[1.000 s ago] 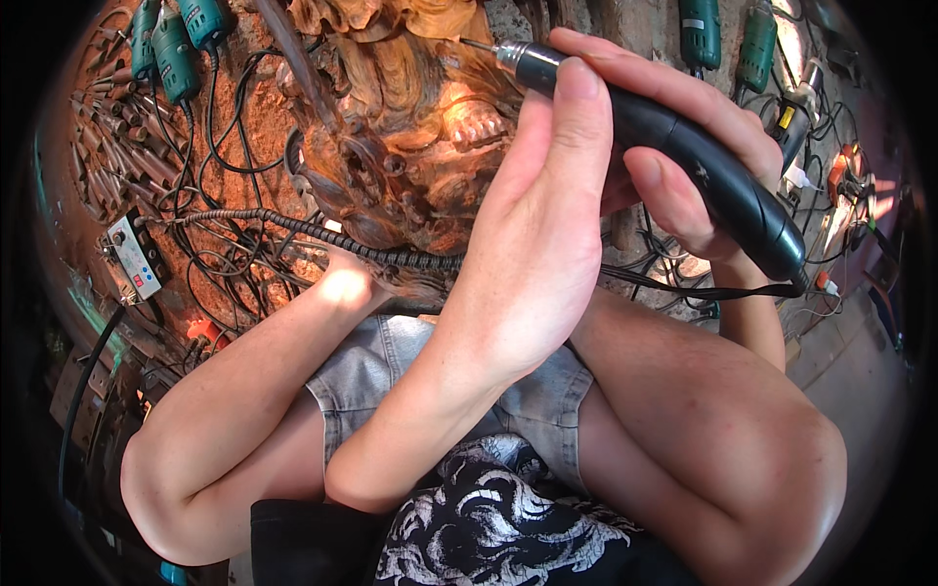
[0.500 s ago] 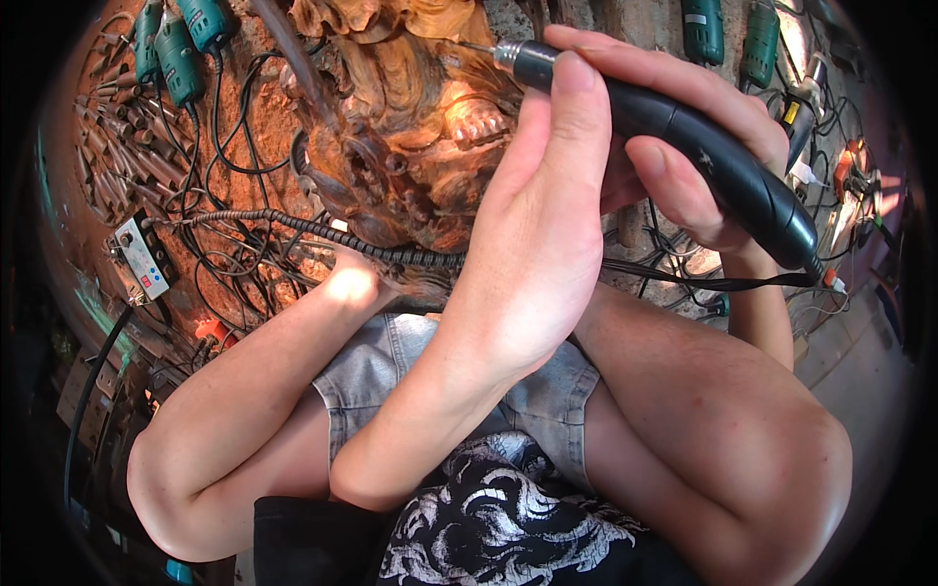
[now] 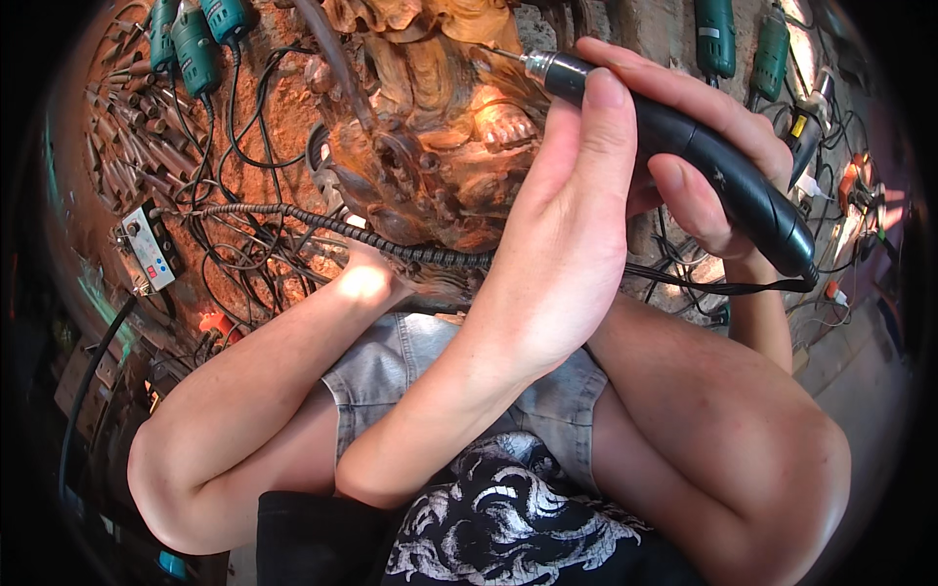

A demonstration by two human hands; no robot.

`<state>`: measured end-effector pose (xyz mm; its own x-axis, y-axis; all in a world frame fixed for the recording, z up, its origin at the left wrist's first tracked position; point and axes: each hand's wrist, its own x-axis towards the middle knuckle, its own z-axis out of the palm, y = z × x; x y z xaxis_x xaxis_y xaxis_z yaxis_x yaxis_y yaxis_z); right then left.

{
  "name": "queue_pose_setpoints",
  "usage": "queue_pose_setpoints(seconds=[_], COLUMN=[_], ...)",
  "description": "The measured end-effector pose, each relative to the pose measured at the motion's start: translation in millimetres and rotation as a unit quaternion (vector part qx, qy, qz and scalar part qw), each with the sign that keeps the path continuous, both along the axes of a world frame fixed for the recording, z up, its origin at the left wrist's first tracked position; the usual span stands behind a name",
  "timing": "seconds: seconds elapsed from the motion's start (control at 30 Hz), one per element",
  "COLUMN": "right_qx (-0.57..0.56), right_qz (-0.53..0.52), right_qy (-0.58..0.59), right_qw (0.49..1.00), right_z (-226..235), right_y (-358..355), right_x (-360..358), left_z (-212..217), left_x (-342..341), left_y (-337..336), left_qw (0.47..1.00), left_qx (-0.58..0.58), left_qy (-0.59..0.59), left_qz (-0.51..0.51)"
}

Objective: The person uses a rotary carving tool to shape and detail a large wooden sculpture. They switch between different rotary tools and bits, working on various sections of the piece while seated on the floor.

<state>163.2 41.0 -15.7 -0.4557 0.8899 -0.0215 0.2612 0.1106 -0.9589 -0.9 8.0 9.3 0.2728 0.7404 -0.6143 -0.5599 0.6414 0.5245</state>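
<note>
My right hand (image 3: 723, 122) is closed round a black rotary carving handpiece (image 3: 708, 161), its long finger lying along the top. Against the handpiece's front presses the thumb of my left hand (image 3: 572, 210), whose other fingers are bent and partly hidden beneath it. A thin metal bit (image 3: 503, 53) points left from the silver collar, over a brown carved wooden sculpture (image 3: 430, 166). Whether the bit touches the wood I cannot tell. Folds and a foot with toes (image 3: 506, 125) are carved there. A black cable (image 3: 723, 288) leaves the handpiece's rear.
Many carving bits or chisels (image 3: 137, 137) lie at the far left, near green power tools (image 3: 195, 59). A small control box (image 3: 149, 256) with buttons stands at left, joined to a ribbed cable (image 3: 322, 230). More green tools (image 3: 772, 54) and tangled cords lie far right. My bare legs (image 3: 723, 381) are folded nearby.
The whole scene sits slightly farther right and a little lower in view. Both hands keep the same grip on the handpiece, with the bit still over the sculpture.
</note>
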Motion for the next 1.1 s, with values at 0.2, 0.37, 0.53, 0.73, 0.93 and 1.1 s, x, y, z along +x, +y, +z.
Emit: queue_pose_setpoints(seconds=[0.2, 0.37, 0.53, 0.73, 0.93, 1.1], right_qx=[0.028, 0.048, 0.052, 0.057, 0.041, 0.046], right_qz=[0.006, 0.013, 0.012, 0.025, 0.016, 0.019], right_qy=[0.007, 0.001, -0.002, -0.011, 0.004, -0.01], right_qw=[1.0, 0.999, 0.999, 0.998, 0.999, 0.999], right_z=[-8.8, -8.8, -7.6, -7.3, -5.4, -6.7], right_y=[0.3, 2.3, 4.1, 6.2, 4.4, 5.3], right_x=[-0.8, -2.7, -1.9, -0.7, -3.2, -4.1], left_z=[3.9, -0.7, -2.6, -2.3, -2.0, -3.8], left_x=[-0.7, -4.3, -3.5, -3.4, -4.3, -5.7], left_y=[3.7, 1.3, -0.4, 1.9, -1.3, 0.1], left_qw=[1.0, 1.0, 1.0, 1.0, 1.0, 0.999], left_qx=[-0.023, 0.0, 0.015, 0.002, 0.014, 0.012], left_qy=[-0.008, -0.022, -0.017, -0.024, -0.028, -0.035], left_qz=[0.009, 0.0, 0.001, 0.003, 0.002, 0.004])
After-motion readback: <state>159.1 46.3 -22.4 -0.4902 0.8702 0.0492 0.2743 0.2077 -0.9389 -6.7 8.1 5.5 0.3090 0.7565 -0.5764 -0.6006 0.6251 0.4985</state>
